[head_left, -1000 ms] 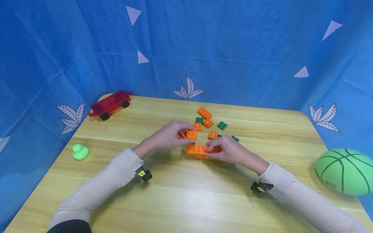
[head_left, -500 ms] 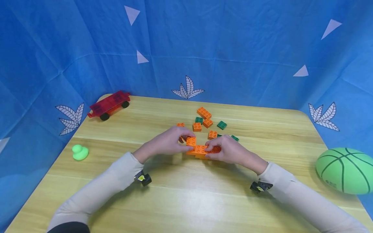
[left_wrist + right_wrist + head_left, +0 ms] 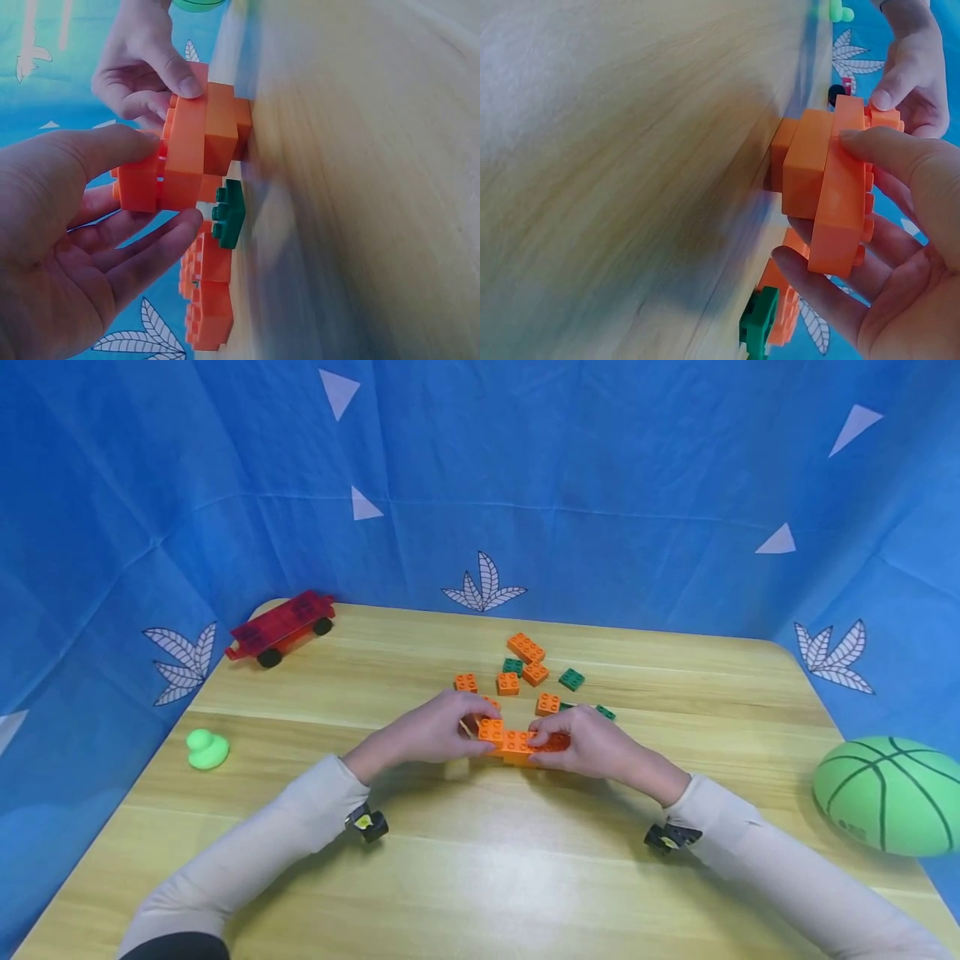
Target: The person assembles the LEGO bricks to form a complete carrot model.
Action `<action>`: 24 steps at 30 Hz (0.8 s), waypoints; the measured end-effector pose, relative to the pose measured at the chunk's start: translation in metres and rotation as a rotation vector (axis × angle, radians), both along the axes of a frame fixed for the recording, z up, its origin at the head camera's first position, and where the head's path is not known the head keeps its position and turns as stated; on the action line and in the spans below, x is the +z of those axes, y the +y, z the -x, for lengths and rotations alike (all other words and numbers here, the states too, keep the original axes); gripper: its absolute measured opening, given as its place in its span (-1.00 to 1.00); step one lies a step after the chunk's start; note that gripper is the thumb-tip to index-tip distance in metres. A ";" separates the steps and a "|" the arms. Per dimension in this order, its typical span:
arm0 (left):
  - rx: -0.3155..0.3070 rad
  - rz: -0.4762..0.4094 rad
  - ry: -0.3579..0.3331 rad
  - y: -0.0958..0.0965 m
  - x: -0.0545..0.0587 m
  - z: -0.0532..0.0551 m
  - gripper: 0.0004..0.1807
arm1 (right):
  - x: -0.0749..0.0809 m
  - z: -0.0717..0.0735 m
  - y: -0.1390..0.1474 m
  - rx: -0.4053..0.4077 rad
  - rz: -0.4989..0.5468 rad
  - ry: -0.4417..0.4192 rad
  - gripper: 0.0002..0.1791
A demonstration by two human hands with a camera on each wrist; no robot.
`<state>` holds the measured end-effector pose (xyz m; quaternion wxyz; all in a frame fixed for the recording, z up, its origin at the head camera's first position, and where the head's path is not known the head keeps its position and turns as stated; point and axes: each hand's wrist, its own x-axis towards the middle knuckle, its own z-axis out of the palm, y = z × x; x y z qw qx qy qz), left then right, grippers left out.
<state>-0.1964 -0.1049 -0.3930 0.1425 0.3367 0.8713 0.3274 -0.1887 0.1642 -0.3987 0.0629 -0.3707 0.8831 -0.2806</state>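
My left hand (image 3: pixel 442 727) pinches a small square orange toy brick (image 3: pixel 491 728) between thumb and fingers. That brick (image 3: pixel 137 187) sits over the left end of the top long orange brick (image 3: pixel 184 150), studs touching or nearly so; a thin gap shows in the left wrist view. My right hand (image 3: pixel 588 743) grips the long brick's other end, thumb on one side and fingers on the other. Under it the stack narrows to a shorter orange brick (image 3: pixel 806 165) and a small one (image 3: pixel 781 154) at the tabletop. Fingers partly cover the stack in the head view.
Behind the hands lie several loose orange bricks (image 3: pixel 526 648) and green bricks (image 3: pixel 572 679). A red toy wagon (image 3: pixel 283 627) stands at the back left, a green duck (image 3: pixel 206 750) at the left. A green ball (image 3: pixel 888 795) rests on the table's (image 3: pixel 465 868) right edge.
My left hand has brought the small orange brick towards me, onto the stack's left end. Loose orange bricks behind it have come into sight. The right hand keeps its hold in place.
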 end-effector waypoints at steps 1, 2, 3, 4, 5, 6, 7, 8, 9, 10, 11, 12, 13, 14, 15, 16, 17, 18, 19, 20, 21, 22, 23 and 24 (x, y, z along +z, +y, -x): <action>-0.002 -0.005 0.005 0.000 0.000 0.000 -0.56 | 0.000 0.000 0.000 0.003 0.001 0.003 -0.86; -0.003 -0.009 0.009 0.000 -0.001 0.000 -0.57 | 0.000 0.001 0.000 0.006 0.003 0.001 -0.86; -0.002 -0.013 0.013 0.000 -0.001 -0.001 -0.57 | 0.000 0.001 0.000 0.008 0.004 0.000 -0.86; 0.001 -0.018 0.011 0.000 -0.002 -0.001 -0.57 | -0.001 0.001 0.000 0.009 0.005 -0.003 -0.86; 0.002 -0.023 0.008 0.001 -0.002 -0.001 -0.57 | -0.001 0.001 0.000 0.010 0.006 -0.005 -0.86; 0.003 -0.029 0.005 0.000 -0.003 -0.001 -0.57 | -0.002 0.002 0.000 0.011 0.007 -0.007 -0.86; 0.006 -0.033 0.002 0.000 -0.004 -0.001 -0.57 | -0.002 0.002 0.000 0.012 0.007 -0.010 -0.86; 0.008 -0.038 -0.004 0.000 -0.005 -0.001 -0.56 | -0.002 0.002 0.000 0.012 0.008 -0.014 -0.87; 0.010 -0.042 -0.009 0.000 -0.006 -0.001 -0.56 | -0.002 0.002 0.000 0.011 0.008 -0.017 -0.87; 0.014 -0.045 -0.016 0.000 -0.006 -0.001 -0.55 | -0.002 0.002 0.000 0.010 0.008 -0.019 -0.87; 0.018 -0.049 -0.023 -0.001 -0.006 -0.001 -0.55 | -0.002 0.002 0.000 0.010 0.009 -0.021 -0.87; 0.020 -0.053 -0.030 0.000 -0.007 -0.001 -0.55 | -0.002 0.002 0.000 0.009 0.011 -0.021 -0.86; 0.022 -0.059 -0.040 0.000 -0.007 0.000 -0.55 | -0.003 0.002 0.000 0.010 0.011 -0.020 -0.87; 0.024 -0.065 -0.050 0.000 -0.007 0.000 -0.54 | -0.003 0.002 0.000 0.010 0.012 -0.019 -0.87; 0.026 -0.072 -0.060 0.001 -0.007 0.000 -0.55 | -0.003 0.002 0.001 0.012 0.013 -0.018 -0.87; 0.030 -0.080 -0.072 0.001 -0.007 0.000 -0.54 | -0.003 0.002 0.001 0.014 0.014 -0.021 -0.87; 0.033 -0.088 -0.087 0.001 -0.008 0.001 -0.54 | -0.003 0.002 0.001 0.016 0.015 -0.020 -0.87; 0.038 -0.093 -0.096 0.001 -0.007 0.001 -0.54 | -0.003 0.002 0.001 0.017 0.013 -0.021 -0.88; 0.042 -0.096 -0.105 0.001 -0.007 0.001 -0.54 | -0.003 0.002 0.001 0.018 0.012 -0.025 -0.88; 0.045 -0.097 -0.110 0.001 -0.007 0.001 -0.54 | -0.002 0.002 0.001 0.016 0.011 -0.032 -0.88; 0.047 -0.097 -0.114 0.001 -0.007 0.002 -0.53 | -0.002 0.002 0.001 0.015 0.009 -0.038 -0.88; 0.050 -0.094 -0.117 0.001 -0.006 0.002 -0.53 | -0.002 0.002 0.001 0.013 0.008 -0.043 -0.89; 0.049 -0.089 -0.116 0.001 -0.005 0.002 -0.53 | -0.002 0.003 0.001 0.012 0.006 -0.045 -0.88; 0.047 -0.084 -0.111 0.002 -0.005 0.003 -0.54 | -0.002 0.003 0.000 0.009 0.005 -0.049 -0.88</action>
